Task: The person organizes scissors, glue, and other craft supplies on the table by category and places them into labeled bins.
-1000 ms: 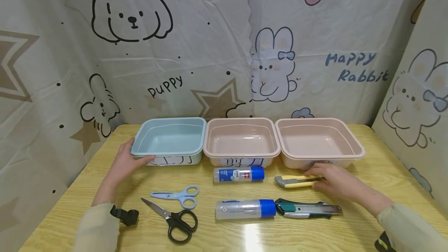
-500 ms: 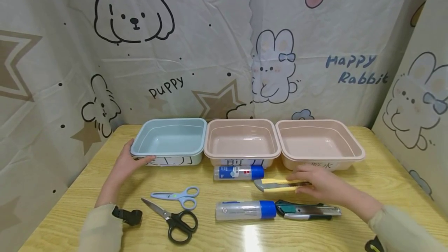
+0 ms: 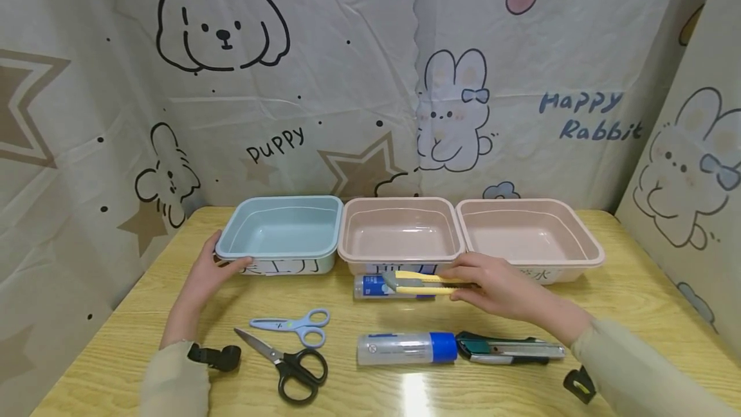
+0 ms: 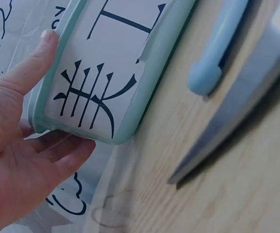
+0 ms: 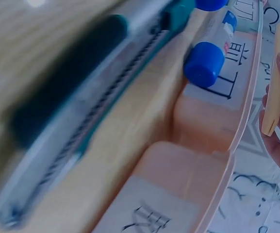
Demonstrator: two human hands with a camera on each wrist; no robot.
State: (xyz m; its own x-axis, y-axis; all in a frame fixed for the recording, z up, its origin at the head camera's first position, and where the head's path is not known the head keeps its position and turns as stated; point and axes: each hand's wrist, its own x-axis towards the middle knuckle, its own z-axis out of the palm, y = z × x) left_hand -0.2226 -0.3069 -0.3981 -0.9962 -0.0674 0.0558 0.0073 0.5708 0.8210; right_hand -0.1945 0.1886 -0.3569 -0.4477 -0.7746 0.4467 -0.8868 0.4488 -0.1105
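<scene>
My right hand (image 3: 500,285) pinches a yellow utility knife (image 3: 421,289) near one end, its grey tip pointing left. In the head view the knife overlaps a glue bottle (image 3: 370,287) with a blue cap, lying before the middle bin. In the right wrist view the knife (image 5: 276,82) is raised above the bins' rims, between thumb and fingers. My left hand (image 3: 204,275) grips the left front corner of the blue bin (image 3: 278,255). The left wrist view has the thumb at that bin's rim and the fingers curled around its end, beside the paper label (image 4: 96,92).
Two pink bins, the middle one (image 3: 399,258) and the right one (image 3: 535,261), stand beside the blue bin. Blue scissors (image 3: 298,325), black-handled scissors (image 3: 296,369), another glue bottle (image 3: 399,348) and a green-and-silver utility knife (image 3: 509,348) lie in front. A patterned curtain (image 3: 347,95) hangs behind.
My right hand has carried the yellow utility knife up and to the left, from before the right bin to over the rear glue bottle. My left hand stays at the blue bin.
</scene>
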